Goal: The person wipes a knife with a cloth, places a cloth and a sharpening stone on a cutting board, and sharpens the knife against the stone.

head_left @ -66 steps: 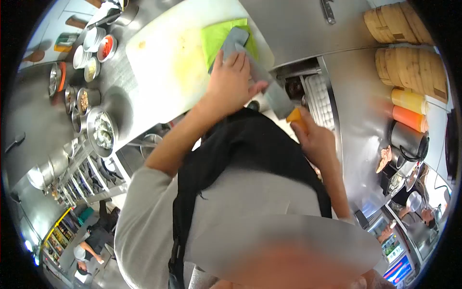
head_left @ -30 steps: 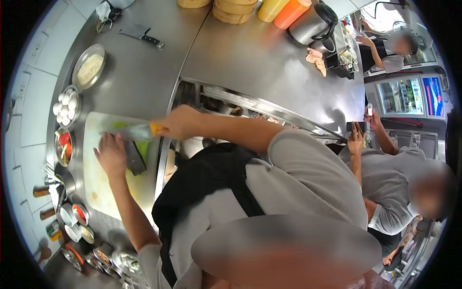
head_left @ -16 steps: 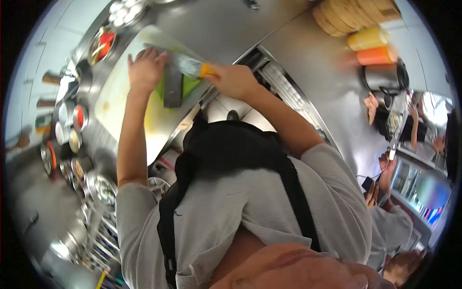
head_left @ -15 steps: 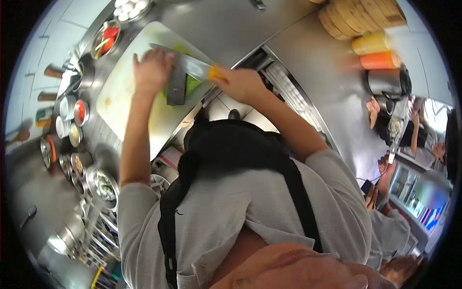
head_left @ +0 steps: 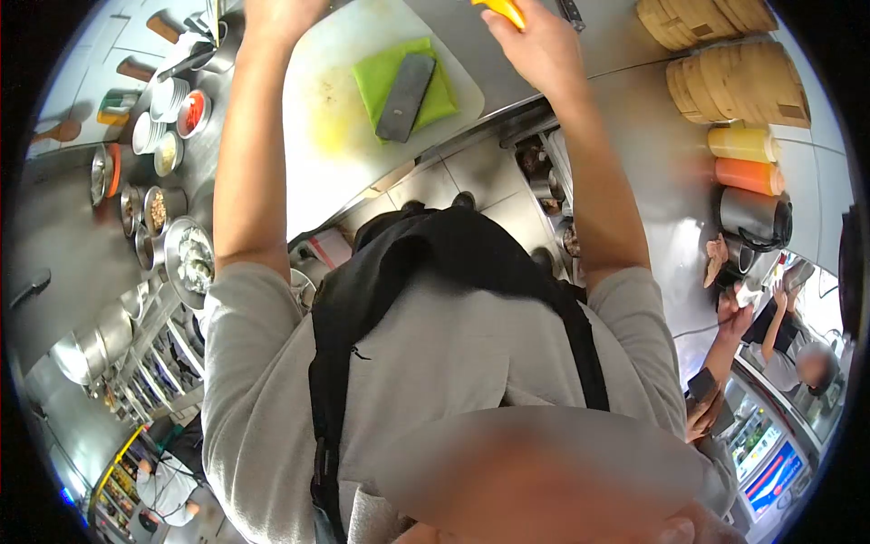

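My right hand (head_left: 539, 41) is closed around the yellow handle (head_left: 504, 11) of a knife, at the top edge of the view. The knife's blade lies outside the picture. At the top left, my left hand (head_left: 283, 16) reaches over the far side of the white cutting board (head_left: 317, 172); its fingers are cut off by the frame. Between my arms, a dark grey whetstone (head_left: 406, 98) rests at a slant on a folded green cloth (head_left: 370, 83) on the board. Neither hand touches the stone.
Bamboo steamers (head_left: 739, 82), a yellow bottle (head_left: 739, 143) and an orange bottle (head_left: 748, 176) stand along the right counter. Small bowls (head_left: 169, 98) and a metal bowl of food (head_left: 192, 263) are on the left. A dark-handled tool (head_left: 571, 13) lies beyond my right hand. Other people's hands (head_left: 736, 317) show at right.
The knife has left the whetstone, carried up and right by my right hand. My left hand has moved off the blade toward the top edge. The camera view has shifted.
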### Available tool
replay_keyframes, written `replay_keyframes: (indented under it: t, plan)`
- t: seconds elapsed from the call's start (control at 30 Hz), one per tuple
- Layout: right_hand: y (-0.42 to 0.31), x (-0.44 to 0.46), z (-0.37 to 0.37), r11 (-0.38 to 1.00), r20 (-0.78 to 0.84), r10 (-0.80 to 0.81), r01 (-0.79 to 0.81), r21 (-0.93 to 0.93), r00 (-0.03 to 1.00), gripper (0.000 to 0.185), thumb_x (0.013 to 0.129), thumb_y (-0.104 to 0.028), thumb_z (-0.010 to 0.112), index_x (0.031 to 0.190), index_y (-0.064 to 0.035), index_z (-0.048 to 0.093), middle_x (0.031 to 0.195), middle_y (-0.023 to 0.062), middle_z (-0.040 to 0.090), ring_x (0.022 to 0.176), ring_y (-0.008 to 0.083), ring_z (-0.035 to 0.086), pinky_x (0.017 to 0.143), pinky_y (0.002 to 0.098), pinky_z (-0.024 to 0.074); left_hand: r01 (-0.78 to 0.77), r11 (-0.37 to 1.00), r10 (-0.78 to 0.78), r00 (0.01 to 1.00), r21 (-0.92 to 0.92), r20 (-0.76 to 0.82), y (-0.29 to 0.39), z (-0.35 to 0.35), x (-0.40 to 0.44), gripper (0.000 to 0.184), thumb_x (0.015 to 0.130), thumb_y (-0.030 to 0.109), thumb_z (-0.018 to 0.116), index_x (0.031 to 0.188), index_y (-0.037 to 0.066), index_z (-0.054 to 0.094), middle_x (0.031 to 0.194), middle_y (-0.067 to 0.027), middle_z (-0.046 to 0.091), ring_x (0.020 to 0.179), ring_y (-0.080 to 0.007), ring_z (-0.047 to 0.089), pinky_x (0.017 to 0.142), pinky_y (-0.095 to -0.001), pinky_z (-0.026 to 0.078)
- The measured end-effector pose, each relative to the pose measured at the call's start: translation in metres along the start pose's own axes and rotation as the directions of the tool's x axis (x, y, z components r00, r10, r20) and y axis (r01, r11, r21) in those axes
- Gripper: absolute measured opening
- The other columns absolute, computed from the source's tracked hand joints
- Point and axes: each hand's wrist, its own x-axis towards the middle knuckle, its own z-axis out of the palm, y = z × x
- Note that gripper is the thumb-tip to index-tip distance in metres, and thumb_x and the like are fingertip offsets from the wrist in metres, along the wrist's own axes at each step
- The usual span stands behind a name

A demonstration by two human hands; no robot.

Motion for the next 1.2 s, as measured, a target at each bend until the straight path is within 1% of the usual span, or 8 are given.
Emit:
replay_keyframes:
  t: [0.13, 0.23, 0.43, 0.67, 0.77, 0.9, 0.97, 1.2]
  plan:
    - [0.029, -0.036, 0.025, 0.917, 0.012, 0.116, -0.111, 0.383, 0.993, 0.033, 0.095, -0.034, 0.068, 0.115, -0.0084, 0.066, 0.078, 0.0055, 0.069, 0.062, 0.0141, 0.064, 0.061, 0.0319, 0.0523, 0.170, 0.983, -0.168, 0.985, -0.074, 0.035, -0.037, -0.028, -0.061, 0.035, 0.099, 0.038, 0.061, 0.119, 0.011, 0.070, 0.108, -0.0144, 0.073, 0.107, -0.0337, 0.068, 0.101, -0.0463, 0.050]
    - [0.044, -0.075, 0.054, 0.854, -0.020, 0.196, -0.161, 0.495, 0.980, 0.024, 0.093, -0.022, 0.071, 0.107, -0.0040, 0.064, 0.073, 0.0010, 0.063, 0.058, 0.0065, 0.055, 0.053, 0.0262, 0.0462, 0.103, 0.987, -0.069, 0.964, -0.122, 0.256, -0.053, -0.005, -0.131, 0.029, 0.092, 0.028, 0.072, 0.113, 0.009, 0.072, 0.108, -0.0140, 0.072, 0.101, -0.0352, 0.068, 0.090, -0.0407, 0.054]
    - [0.030, -0.115, 0.088, 0.879, -0.108, 0.268, -0.197, 0.434, 0.957, 0.021, 0.093, -0.020, 0.071, 0.100, -0.0025, 0.064, 0.072, 0.0007, 0.061, 0.064, 0.0075, 0.054, 0.059, 0.0270, 0.0445, -0.184, 0.982, 0.176, 0.789, -0.048, 0.589, -0.031, 0.029, -0.199, 0.025, 0.091, 0.023, 0.069, 0.113, 0.013, 0.073, 0.117, -0.0065, 0.069, 0.110, -0.0266, 0.064, 0.099, -0.0447, 0.048]
    - [0.017, -0.133, 0.103, 0.929, -0.228, 0.270, -0.190, 0.319, 0.935, 0.027, 0.092, -0.025, 0.073, 0.106, -0.0034, 0.066, 0.074, 0.0060, 0.063, 0.066, 0.0151, 0.059, 0.065, 0.0317, 0.0484, -0.344, 0.938, 0.321, 0.794, -0.053, 0.517, -0.028, 0.020, -0.191, 0.020, 0.091, 0.023, 0.068, 0.104, 0.011, 0.075, 0.110, -0.0049, 0.069, 0.106, -0.0263, 0.064, 0.099, -0.0467, 0.046]
    - [-0.004, -0.138, 0.102, 0.983, -0.382, 0.176, -0.141, 0.119, 0.907, 0.032, 0.090, -0.027, 0.075, 0.108, -0.0027, 0.067, 0.082, 0.0096, 0.067, 0.072, 0.0209, 0.064, 0.069, 0.0333, 0.0508, 0.134, 0.900, 0.356, 0.320, -0.414, 0.878, -0.010, -0.014, -0.168, 0.029, 0.092, 0.029, 0.070, 0.076, 0.005, 0.074, 0.096, -0.0072, 0.073, 0.086, -0.0253, 0.068, 0.084, -0.0414, 0.053]
    - [0.001, -0.143, 0.110, 0.995, -0.455, 0.097, -0.070, 0.077, 0.885, 0.035, 0.088, -0.028, 0.078, 0.108, -0.0015, 0.067, 0.098, 0.0152, 0.070, 0.088, 0.0285, 0.069, 0.077, 0.0359, 0.0528, 0.365, 0.690, 0.396, 0.533, -0.625, 0.748, -0.018, -0.029, -0.177, 0.032, 0.095, 0.034, 0.071, 0.092, 0.003, 0.075, 0.098, -0.0088, 0.074, 0.084, -0.0202, 0.069, 0.080, -0.0368, 0.054]
    - [-0.013, -0.151, 0.110, 0.998, -0.430, 0.069, -0.058, 0.038, 0.900, 0.034, 0.087, -0.027, 0.078, 0.107, -0.0019, 0.067, 0.098, 0.0153, 0.070, 0.089, 0.0300, 0.069, 0.078, 0.0369, 0.0527, 0.557, 0.419, -0.221, 0.828, -0.717, 0.515, -0.028, -0.010, -0.183, 0.043, 0.101, 0.041, 0.061, 0.113, 0.000, 0.070, 0.103, -0.0115, 0.074, 0.089, -0.0183, 0.068, 0.083, -0.0352, 0.053]
    - [-0.029, -0.178, 0.134, 0.985, -0.222, 0.004, -0.041, -0.165, 0.975, 0.039, 0.086, -0.033, 0.076, 0.114, -0.0076, 0.065, 0.111, 0.0138, 0.070, 0.100, 0.0354, 0.069, 0.083, 0.0422, 0.0544, 0.719, 0.155, -0.495, 0.650, -0.677, 0.577, -0.064, -0.017, -0.169, 0.064, 0.106, 0.054, 0.043, 0.128, -0.003, 0.063, 0.103, -0.0115, 0.072, 0.091, -0.0202, 0.068, 0.087, -0.0346, 0.053]
